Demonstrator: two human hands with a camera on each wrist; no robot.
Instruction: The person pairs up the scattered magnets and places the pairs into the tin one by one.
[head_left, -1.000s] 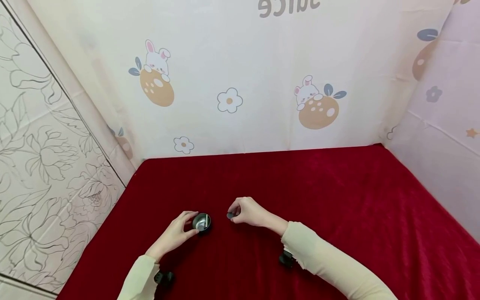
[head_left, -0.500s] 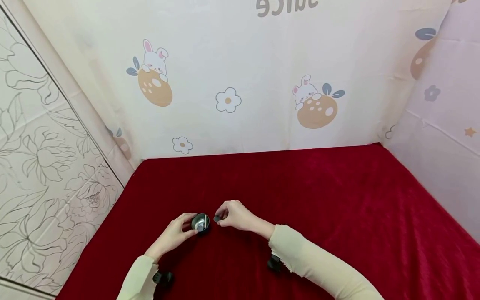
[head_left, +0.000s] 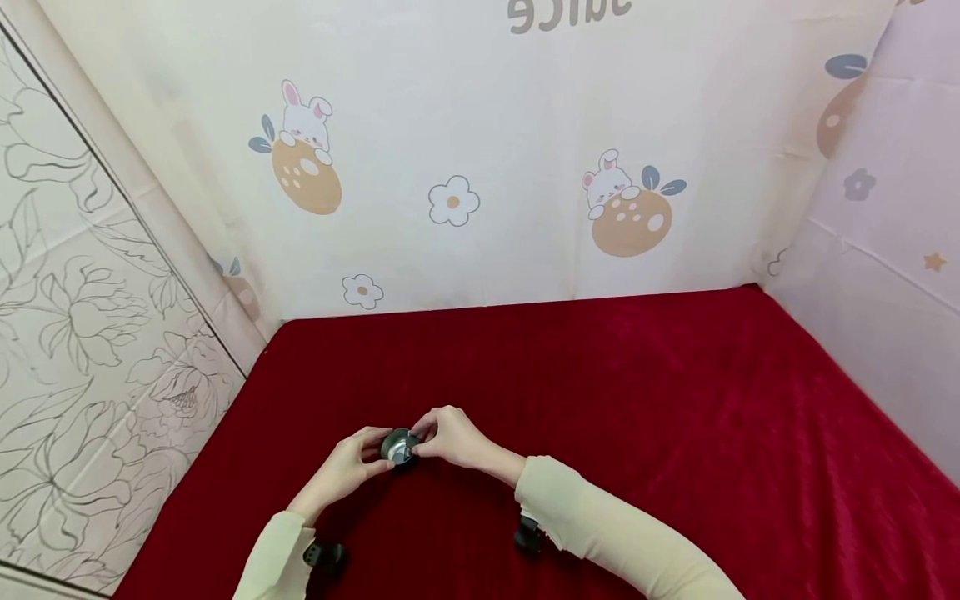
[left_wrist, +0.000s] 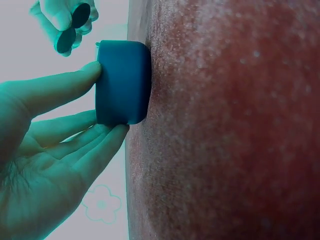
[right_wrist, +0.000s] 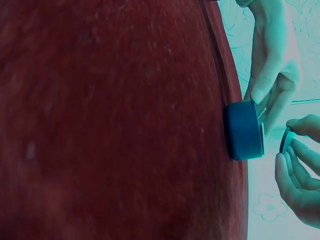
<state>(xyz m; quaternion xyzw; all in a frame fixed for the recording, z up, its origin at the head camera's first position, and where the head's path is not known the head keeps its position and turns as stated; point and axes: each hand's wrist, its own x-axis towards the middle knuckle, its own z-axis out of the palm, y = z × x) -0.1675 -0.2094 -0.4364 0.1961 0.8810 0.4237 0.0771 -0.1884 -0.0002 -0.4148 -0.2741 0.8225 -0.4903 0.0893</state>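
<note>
A small round metal tin (head_left: 397, 447) stands on the red cloth (head_left: 637, 400). My left hand (head_left: 377, 455) grips its left side between thumb and fingers; the left wrist view shows the tin (left_wrist: 122, 82) side-on with my fingers (left_wrist: 102, 145) curled round it. My right hand (head_left: 422, 437) hovers at the tin's right rim and pinches small dark discs (left_wrist: 73, 26), two of them visible in the left wrist view. In the right wrist view a disc (right_wrist: 285, 140) is edge-on, just beyond the tin (right_wrist: 243, 130).
Patterned cloth walls (head_left: 480, 167) close off the back and right side of the red cloth, and a floral panel (head_left: 90, 317) stands at the left. A black camera clip sits on each wrist (head_left: 324, 554) (head_left: 527, 533).
My right hand has carried the dark discs leftward, from a hand's width away to the tin's rim. My left hand and the tin have stayed put.
</note>
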